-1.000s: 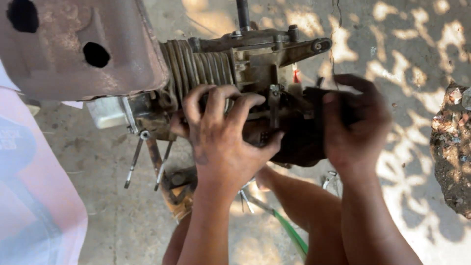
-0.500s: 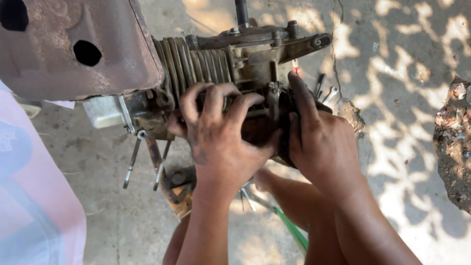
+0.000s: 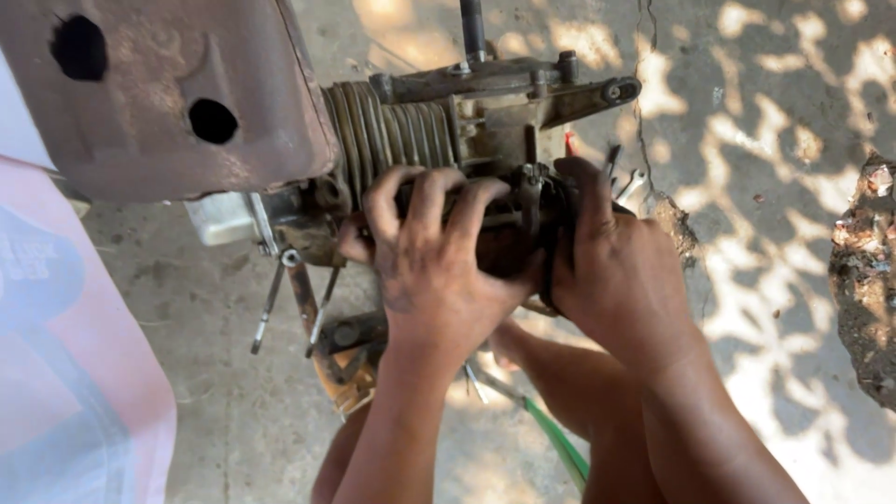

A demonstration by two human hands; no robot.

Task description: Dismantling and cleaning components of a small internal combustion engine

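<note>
Under both palms, left hand (image 3: 431,271), right hand (image 3: 621,275), seemingly gripping engine (image 3: 467,126)

engine (image 3: 485,121) part hidden under both hands, rusty cover (image 3: 140,84) cropped

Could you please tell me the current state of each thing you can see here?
Engine: lying on the concrete, gripped from both sides.
Left hand: fingers spread over the engine's dark casing.
Right hand: pressed against the casing.
Rusty cover: holed, worn.
Concrete floor: cracked, sun-dappled.

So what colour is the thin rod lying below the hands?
Green; the rod shows in the head view, beneath the right hand.
</note>
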